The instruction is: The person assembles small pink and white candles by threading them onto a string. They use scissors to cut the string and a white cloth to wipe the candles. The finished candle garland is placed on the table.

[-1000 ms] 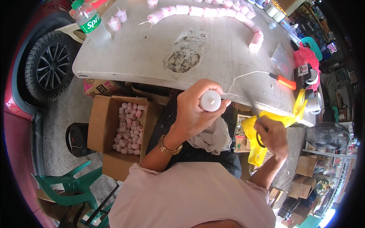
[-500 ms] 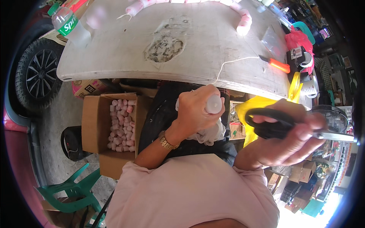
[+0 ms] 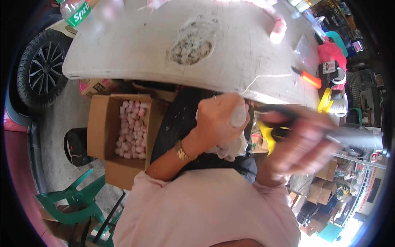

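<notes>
Your left hand [image 3: 220,119] sits just right of the frame's middle, fingers curled tight around a small white roll [image 3: 238,116], whose rounded end peeks out on the hand's right side. Your right hand [image 3: 302,142], blurred at centre right, is wrapped closed through the handles of black-handled scissors [image 3: 284,119], the pale blades trailing off toward the right edge; how far apart the blades stand cannot be told through the blur.

Judge the roll as light and somewhat soft: squeeze too hard and it will likely dent, so hold it round the body, as you do, leaving the end clear. It looks smooth and pale, cylinder-shaped; more cannot be made out, since your fingers hide most of it. The scissors are stiff and sharp, best kept gripped by the loops with the points away from your left fingers.

Below your hands lies crumpled white material [image 3: 230,146] in your lap. A cardboard box [image 3: 103,136] at centre left holds many small pink-and-white rolls [image 3: 131,129]. The worn white table [image 3: 135,49] fills the upper frame, with an orange-handled tool [image 3: 308,78] at upper right.
</notes>
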`<state>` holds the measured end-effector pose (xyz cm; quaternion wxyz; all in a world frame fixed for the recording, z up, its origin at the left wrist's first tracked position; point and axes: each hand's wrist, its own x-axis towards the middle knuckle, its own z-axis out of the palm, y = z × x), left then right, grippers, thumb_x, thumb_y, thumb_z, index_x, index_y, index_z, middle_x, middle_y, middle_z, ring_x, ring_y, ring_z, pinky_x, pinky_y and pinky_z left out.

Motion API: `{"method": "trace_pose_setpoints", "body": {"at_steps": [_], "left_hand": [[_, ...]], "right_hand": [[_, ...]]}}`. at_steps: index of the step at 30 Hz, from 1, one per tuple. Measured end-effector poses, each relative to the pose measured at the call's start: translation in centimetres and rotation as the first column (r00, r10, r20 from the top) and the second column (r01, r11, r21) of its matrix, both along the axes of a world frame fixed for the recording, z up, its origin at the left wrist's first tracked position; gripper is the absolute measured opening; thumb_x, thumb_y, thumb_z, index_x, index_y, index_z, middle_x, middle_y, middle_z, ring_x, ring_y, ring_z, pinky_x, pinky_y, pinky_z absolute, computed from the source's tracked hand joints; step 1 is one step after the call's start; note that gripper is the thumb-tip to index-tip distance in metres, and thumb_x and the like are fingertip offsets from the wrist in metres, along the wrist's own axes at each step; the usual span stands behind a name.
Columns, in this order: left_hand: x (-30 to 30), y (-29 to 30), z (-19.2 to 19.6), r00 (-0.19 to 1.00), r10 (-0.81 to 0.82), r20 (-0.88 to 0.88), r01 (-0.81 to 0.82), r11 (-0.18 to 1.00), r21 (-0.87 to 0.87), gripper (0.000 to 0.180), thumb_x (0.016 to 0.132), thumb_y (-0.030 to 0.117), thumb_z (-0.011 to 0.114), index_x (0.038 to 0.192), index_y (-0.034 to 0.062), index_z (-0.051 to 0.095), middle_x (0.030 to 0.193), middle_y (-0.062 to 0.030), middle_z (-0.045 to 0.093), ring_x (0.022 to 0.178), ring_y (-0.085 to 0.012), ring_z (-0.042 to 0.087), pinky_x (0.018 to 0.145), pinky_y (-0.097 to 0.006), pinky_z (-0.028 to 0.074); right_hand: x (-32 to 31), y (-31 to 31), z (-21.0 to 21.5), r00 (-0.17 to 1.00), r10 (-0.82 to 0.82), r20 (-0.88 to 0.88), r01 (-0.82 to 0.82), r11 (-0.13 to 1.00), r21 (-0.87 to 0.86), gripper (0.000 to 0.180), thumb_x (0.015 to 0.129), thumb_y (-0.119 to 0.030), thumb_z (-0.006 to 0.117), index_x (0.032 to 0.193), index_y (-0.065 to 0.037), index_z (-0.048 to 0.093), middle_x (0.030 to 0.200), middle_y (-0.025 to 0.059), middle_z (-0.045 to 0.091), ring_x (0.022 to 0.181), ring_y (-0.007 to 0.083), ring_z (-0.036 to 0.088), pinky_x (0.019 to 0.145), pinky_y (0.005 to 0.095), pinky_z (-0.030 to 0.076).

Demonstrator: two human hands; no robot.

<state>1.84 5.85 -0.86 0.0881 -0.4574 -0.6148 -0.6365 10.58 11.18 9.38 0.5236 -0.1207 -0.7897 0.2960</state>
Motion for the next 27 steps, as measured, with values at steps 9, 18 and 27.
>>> {"method": "trace_pose_setpoints", "body": {"at_steps": [9, 18, 27], "left_hand": [[-0.7, 0.2, -0.4, 0.998, -0.003, 0.055, 0.004, 1.0, -0.015, 0.021, 0.065, 0.006, 0.076, 0.075, 0.0065, 0.058, 0.068, -0.0106, 0.059, 0.06, -0.0302, 0.062, 0.053, -0.035, 0.048], [-0.3, 0.3, -0.1, 0.998, 0.022, 0.052, -0.023, 1.0, 0.012, 0.02, 0.067, 0.005, 0.076, 0.074, 0.0068, 0.058, 0.064, -0.0095, 0.058, 0.053, -0.0275, 0.059, 0.051, -0.032, 0.047], [-1.2, -1.5, -1.4, 1.0, 0.004, -0.022, -0.004, 1.0, -0.02, 0.029, 0.071, 0.017, 0.081, 0.083, 0.0062, 0.057, 0.071, -0.0097, 0.057, 0.063, -0.0311, 0.06, 0.062, -0.037, 0.052]], "right_hand": [[1.2, 1.0, -3.8, 0.995, 0.029, 0.093, -0.037, 0.995, 0.089, 0.011, 0.099, -0.011, 0.049, 0.108, -0.004, 0.047, 0.076, 0.0061, 0.06, 0.054, 0.0121, 0.056, 0.053, 0.0241, 0.047], [0.9, 0.9, -0.9, 0.993, -0.115, -0.021, 0.116, 0.992, 0.048, 0.023, 0.102, -0.025, 0.045, 0.099, -0.003, 0.05, 0.07, 0.0071, 0.058, 0.057, 0.014, 0.056, 0.053, 0.0264, 0.046], [1.5, 1.6, -6.1, 0.996, 0.072, -0.057, -0.091, 0.836, -0.541, 0.014, 0.101, -0.014, 0.05, 0.098, -0.001, 0.051, 0.073, 0.0063, 0.063, 0.06, 0.0111, 0.061, 0.052, 0.022, 0.047]]}}
